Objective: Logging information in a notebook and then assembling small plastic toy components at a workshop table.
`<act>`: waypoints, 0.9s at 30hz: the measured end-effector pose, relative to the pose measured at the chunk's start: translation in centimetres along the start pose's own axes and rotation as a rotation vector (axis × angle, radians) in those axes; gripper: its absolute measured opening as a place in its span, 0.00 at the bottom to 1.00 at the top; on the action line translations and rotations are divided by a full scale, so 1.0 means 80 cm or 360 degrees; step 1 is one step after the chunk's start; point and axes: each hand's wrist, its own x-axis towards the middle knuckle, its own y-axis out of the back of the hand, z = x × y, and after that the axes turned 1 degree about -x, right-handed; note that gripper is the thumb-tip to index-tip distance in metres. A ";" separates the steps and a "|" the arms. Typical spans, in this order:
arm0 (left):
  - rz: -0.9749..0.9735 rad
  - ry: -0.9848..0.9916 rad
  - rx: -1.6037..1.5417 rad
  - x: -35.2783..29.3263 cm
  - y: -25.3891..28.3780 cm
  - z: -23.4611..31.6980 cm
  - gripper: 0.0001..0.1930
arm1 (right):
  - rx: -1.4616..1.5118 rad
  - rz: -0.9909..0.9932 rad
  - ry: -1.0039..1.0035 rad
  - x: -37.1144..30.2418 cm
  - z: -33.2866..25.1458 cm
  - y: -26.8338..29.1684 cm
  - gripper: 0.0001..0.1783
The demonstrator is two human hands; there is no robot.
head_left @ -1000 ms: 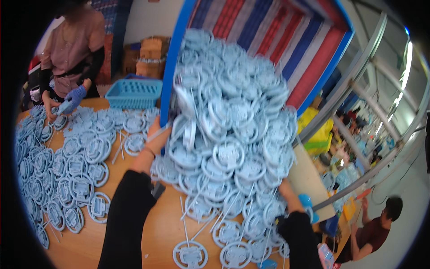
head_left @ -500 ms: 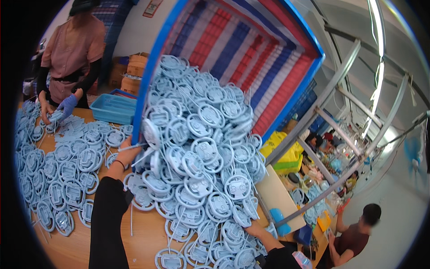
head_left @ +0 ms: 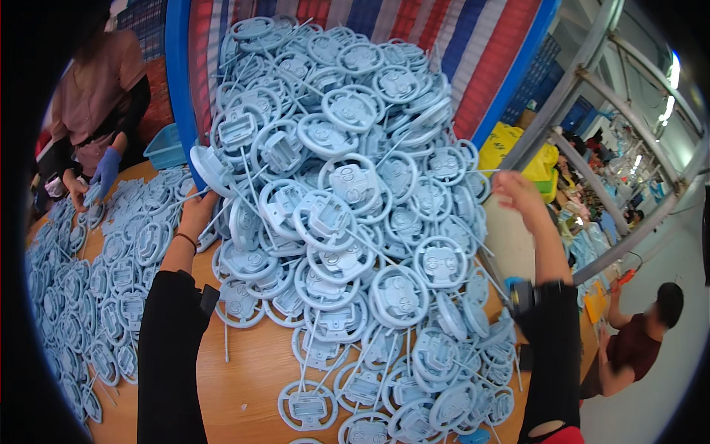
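My left grip (head_left: 195, 216) is at the crate (head_left: 178, 89) (clamped or not, I cannot tell), my right grip (head_left: 522, 197), loosely apart, hovers beside the rings (head_left: 440, 263).

ceiling lamps (head_left: 674, 70) glare at upper right; the table (head_left: 244, 385) is bright, shadows soft. black fisheye corners surround the view, and the metal frame (head_left: 563, 92) bends.

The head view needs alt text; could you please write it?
Light blue ring-shaped parts lie heaped from a tipped bin onto a wooden table, the left hand at the bin's edge and the right hand open beside the heap. Another person is at upper left.
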 end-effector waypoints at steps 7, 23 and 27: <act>0.0097 -0.0167 0.0112 0.001 0.002 -0.020 0.18 | 0.0101 0.0491 0.0035 0.185 0.026 -0.035 0.44; 0.0133 0.0057 0.0211 -0.021 -0.028 0.036 0.20 | 0.0598 0.0504 -0.0154 0.256 0.091 -0.025 0.20; 0.0156 -0.0059 0.0538 0.013 0.032 -0.045 0.19 | 0.0129 0.0399 0.0028 0.243 0.081 -0.047 0.20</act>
